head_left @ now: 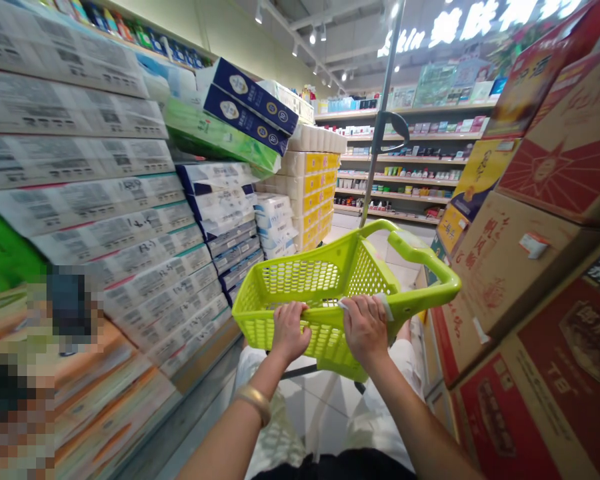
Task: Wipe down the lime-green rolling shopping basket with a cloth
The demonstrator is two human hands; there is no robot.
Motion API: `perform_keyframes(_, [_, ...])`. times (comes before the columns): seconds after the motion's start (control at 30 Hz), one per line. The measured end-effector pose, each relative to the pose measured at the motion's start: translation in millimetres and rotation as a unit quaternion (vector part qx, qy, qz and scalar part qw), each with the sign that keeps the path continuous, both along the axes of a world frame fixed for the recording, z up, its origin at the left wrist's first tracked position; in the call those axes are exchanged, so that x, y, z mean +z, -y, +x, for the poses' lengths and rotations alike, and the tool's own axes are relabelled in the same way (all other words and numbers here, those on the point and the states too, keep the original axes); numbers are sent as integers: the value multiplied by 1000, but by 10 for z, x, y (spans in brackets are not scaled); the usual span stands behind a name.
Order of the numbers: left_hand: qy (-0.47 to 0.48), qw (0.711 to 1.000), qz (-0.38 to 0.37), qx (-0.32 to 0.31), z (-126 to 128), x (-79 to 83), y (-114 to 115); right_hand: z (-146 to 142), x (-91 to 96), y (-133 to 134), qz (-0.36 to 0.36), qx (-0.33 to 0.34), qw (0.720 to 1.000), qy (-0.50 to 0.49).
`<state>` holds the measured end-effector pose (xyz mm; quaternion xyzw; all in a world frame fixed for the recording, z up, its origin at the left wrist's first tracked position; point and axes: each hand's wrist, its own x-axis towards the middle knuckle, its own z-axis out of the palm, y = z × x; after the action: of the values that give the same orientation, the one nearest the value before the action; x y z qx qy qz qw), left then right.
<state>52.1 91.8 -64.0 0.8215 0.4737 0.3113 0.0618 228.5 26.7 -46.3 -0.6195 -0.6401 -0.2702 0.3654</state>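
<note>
A lime-green plastic shopping cart with perforated basket walls stands right before me, its looped handle to the right. My left hand is closed over the near rim of the basket, a gold-coloured bangle on that wrist. Further right along the same rim, my right hand presses a white cloth or tissue against the plastic; most of it is hidden under the fingers. Nothing shows inside the visible part of the basket.
Stacked packs of tissue paper line the left side. Cardboard cartons rise close on the right. Behind the cart stands a grey metal pole. Shelves of small goods span the back. Tiled floor shows below.
</note>
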Motion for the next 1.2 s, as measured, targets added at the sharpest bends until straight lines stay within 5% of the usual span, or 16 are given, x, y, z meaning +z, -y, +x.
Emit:
perform_keyframes(0.33, [13,1000,21,3,-40,18,70,830,424,414,100,-124,986,-45])
perform_keyframes(0.53, [9,999,45,25,228,94,316,273,280,361,28,-57,997,-34])
perform_keyframes(0.63, [22,994,51,-92,474,98,460,-55,182,294,6,-6,999,-44])
perform_keyframes(0.73, [60,988,30,-141,605,75,511,-130,173,297,0,19,998,-53])
perform_keyframes(1.03, [76,985,-1,-157,529,85,545,1106,548,587,127,-120,981,-81])
perform_keyframes(1.1, [76,986,4,-149,545,84,578,1163,542,601,144,-116,979,-88])
perform_keyframes(1.2, [77,988,4,-136,567,74,600,836,400,553,108,-76,988,-76])
